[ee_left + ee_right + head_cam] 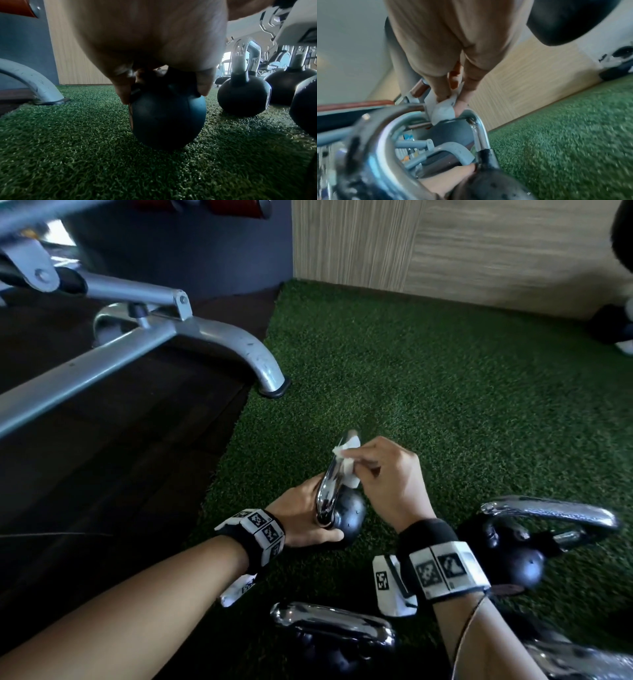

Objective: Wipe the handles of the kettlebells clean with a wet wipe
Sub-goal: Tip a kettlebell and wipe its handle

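Note:
A small black kettlebell (347, 513) with a chrome handle (331, 481) stands on the green turf. My left hand (308, 517) grips its ball from the left, thumb along the front; the left wrist view shows my fingers curled over the top of the ball (169, 121). My right hand (383, 470) pinches a white wet wipe (346, 462) and presses it against the top of the handle. In the right wrist view the wipe (443, 112) sits between my fingertips on the chrome loop (477, 125).
Other black kettlebells with chrome handles stand close by: one at the right (520, 553), one near my forearms (332, 628), one at the bottom right corner (579, 662). A grey machine leg (260, 364) rests on the turf's left edge. A wood-panelled wall (479, 244) lies beyond.

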The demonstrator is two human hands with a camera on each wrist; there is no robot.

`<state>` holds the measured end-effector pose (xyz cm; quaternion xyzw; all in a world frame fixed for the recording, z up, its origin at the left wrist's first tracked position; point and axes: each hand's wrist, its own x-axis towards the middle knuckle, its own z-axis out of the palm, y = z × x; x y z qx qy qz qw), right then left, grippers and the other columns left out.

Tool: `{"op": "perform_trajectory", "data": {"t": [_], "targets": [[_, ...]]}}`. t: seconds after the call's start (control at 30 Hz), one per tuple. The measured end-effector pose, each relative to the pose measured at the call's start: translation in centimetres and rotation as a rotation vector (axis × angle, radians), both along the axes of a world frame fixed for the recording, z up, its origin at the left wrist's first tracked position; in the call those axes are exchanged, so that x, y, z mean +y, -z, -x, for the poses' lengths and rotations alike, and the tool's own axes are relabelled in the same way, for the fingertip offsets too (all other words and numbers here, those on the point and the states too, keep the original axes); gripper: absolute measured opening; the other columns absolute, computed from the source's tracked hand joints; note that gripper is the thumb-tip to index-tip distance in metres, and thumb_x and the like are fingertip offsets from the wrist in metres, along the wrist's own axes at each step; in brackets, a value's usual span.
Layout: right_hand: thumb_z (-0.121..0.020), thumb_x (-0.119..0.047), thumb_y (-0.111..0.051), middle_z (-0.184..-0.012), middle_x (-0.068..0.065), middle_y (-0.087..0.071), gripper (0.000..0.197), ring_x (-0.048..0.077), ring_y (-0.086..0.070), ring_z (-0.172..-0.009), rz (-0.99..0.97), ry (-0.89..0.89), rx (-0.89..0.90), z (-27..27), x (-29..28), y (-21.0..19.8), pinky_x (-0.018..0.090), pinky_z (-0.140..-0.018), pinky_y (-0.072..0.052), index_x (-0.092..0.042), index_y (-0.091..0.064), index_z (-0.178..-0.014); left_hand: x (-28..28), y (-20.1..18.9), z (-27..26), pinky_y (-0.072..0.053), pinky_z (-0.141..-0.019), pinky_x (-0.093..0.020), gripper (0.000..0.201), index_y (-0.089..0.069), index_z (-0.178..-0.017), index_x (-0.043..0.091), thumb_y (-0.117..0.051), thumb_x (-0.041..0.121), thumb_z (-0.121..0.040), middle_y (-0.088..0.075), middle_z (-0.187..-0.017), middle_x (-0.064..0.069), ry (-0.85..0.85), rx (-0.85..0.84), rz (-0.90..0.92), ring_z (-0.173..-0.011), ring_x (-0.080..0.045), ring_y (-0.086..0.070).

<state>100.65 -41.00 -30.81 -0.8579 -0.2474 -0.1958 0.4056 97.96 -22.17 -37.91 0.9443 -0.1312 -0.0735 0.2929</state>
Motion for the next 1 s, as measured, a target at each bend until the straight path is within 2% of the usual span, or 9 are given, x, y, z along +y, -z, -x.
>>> {"op": "perform_trajectory", "data": {"t": [0.13, 0.23, 0.4, 0.5, 0.63, 0.73, 0.83, 0.93, 1.0], "targets": [[-0.084, -0.002, -0.079, -0.087, -0.012, -0.073, 0.024, 0.005, -0.069, -0.075, -0.072, 0.018, 0.164, -0.2, -0.6, -0.5, 0.012, -0.07, -0.053, -0.021, -0.084, -0.099, -0.3, 0.4, -0.3, -0.048, -0.108, -0.028, 0.1, -0.03, -0.151, 0.034, -0.07, 0.073, -0.068, -0.048, -0.145, 0.012, 0.019, -0.031, -0.064, -0.123, -0.01, -0.058], [-0.083, -0.005, -0.081, -0.083, -0.011, -0.077, 0.019, 0.003, -0.072, -0.076, -0.09, -0.04, 0.284, 0.4, -1.0, -1.1, 0.014, -0.072, -0.057, -0.022, -0.083, -0.092, -0.4, 0.3, -0.4, -0.05, -0.105, -0.03, 0.091, -0.04, -0.145, 0.03, -0.067, 0.072, -0.069, -0.05, -0.142, 0.01, 0.019, -0.037, -0.109, -0.12, -0.013, -0.06], [-0.077, -0.009, -0.086, -0.081, 0.003, -0.079, 0.012, 0.026, -0.077, -0.078, -0.077, -0.193, 0.509, 1.2, -1.2, -1.2, 0.047, -0.078, -0.063, -0.015, -0.077, -0.08, -0.2, 0.2, -0.5, -0.042, -0.114, -0.028, 0.078, -0.047, -0.143, 0.048, -0.05, 0.079, -0.071, -0.034, -0.158, 0.01, 0.106, -0.034, -0.176, -0.134, -0.01, -0.049], [-0.074, -0.012, -0.089, -0.083, 0.004, -0.08, 0.013, 0.029, -0.078, -0.081, -0.073, -0.208, 0.548, 0.3, -1.4, -1.1, 0.053, -0.079, -0.063, -0.014, -0.076, -0.079, -0.3, -0.3, -0.6, -0.041, -0.114, -0.026, 0.077, -0.046, -0.143, 0.049, -0.062, 0.074, -0.072, -0.035, -0.157, 0.015, 0.089, -0.018, -0.145, -0.133, -0.009, -0.051], [-0.071, -0.011, -0.091, -0.082, 0.006, -0.08, 0.017, 0.033, -0.077, -0.081, -0.005, -0.265, 0.624, 0.4, -0.7, 0.1, 0.057, -0.08, -0.062, -0.015, -0.075, -0.075, 0.0, -1.0, -1.1, -0.042, -0.094, -0.018, 0.073, -0.051, -0.14, 0.033, -0.079, 0.058, -0.078, -0.053, -0.142, 0.009, 0.02, 0.053, -0.131, -0.117, -0.013, -0.061], [-0.069, -0.008, -0.091, -0.081, 0.005, -0.079, 0.018, 0.032, -0.076, -0.08, 0.069, -0.263, 0.629, 0.1, -0.6, 0.6, 0.052, -0.08, -0.062, -0.015, -0.075, -0.073, -0.4, -2.4, -0.8, -0.047, -0.095, -0.025, 0.066, -0.051, -0.14, 0.025, -0.075, 0.053, -0.085, -0.051, -0.144, -0.002, 0.04, 0.035, -0.148, -0.117, -0.022, -0.062], [-0.07, -0.007, -0.091, -0.078, 0.001, -0.079, 0.02, 0.019, -0.076, -0.076, 0.112, -0.243, 0.609, -0.3, -0.7, 0.8, 0.033, -0.074, -0.063, -0.018, -0.075, -0.071, -0.6, -2.5, -0.6, -0.051, -0.092, -0.029, 0.075, -0.045, -0.143, 0.026, -0.078, 0.055, -0.081, -0.057, -0.136, 0.0, 0.019, 0.022, -0.12, -0.112, -0.023, -0.065], [-0.069, -0.006, -0.091, -0.071, -0.008, -0.074, 0.028, -0.007, -0.066, -0.062, 0.213, -0.221, 0.606, 0.0, -0.3, 1.5, 0.011, -0.063, -0.05, -0.028, -0.074, -0.07, -0.3, -1.9, -0.2, -0.044, -0.075, -0.012, 0.068, -0.054, -0.121, 0.035, -0.077, 0.074, -0.07, -0.059, -0.101, 0.019, -0.044, 0.072, -0.07, -0.094, -0.009, -0.068], [-0.072, -0.006, -0.089, -0.071, -0.012, -0.072, 0.024, -0.012, -0.063, -0.062, 0.224, -0.231, 0.619, 0.2, -0.5, 1.8, 0.008, -0.062, -0.047, -0.026, -0.077, -0.076, -0.1, -1.5, 0.1, -0.04, -0.069, -0.006, 0.06, -0.051, -0.109, 0.039, -0.079, 0.073, -0.068, -0.059, -0.088, 0.023, -0.064, 0.088, -0.04, -0.082, 0.004, -0.065]]}}
